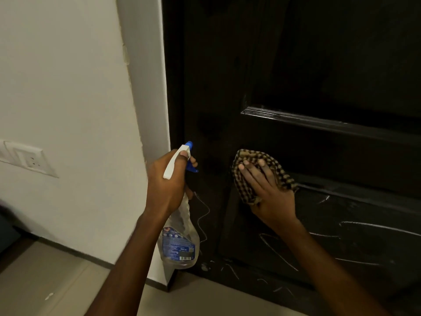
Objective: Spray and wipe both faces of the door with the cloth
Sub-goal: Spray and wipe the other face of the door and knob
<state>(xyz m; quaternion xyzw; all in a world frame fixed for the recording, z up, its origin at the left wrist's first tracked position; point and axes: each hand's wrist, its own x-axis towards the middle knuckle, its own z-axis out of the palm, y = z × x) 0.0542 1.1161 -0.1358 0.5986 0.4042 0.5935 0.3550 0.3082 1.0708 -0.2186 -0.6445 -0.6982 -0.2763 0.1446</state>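
- I see a dark brown panelled wooden door (296, 76) filling the view from 12 to 4 o'clock. White chalk-like scribbles (355, 226) cross its lower panel at 4 o'clock.
- The person's right hand (266, 192), fingers spread flat, presses a brown-and-tan checked cloth (250, 155) against the door, just right of centre.
- The left hand (168, 185) grips a clear plastic spray bottle (180, 242) with a blue trigger, near 6 o'clock.
- The door's upper face is too dark for me to read, and its top and right side are cut off. The bottle label is blurred.
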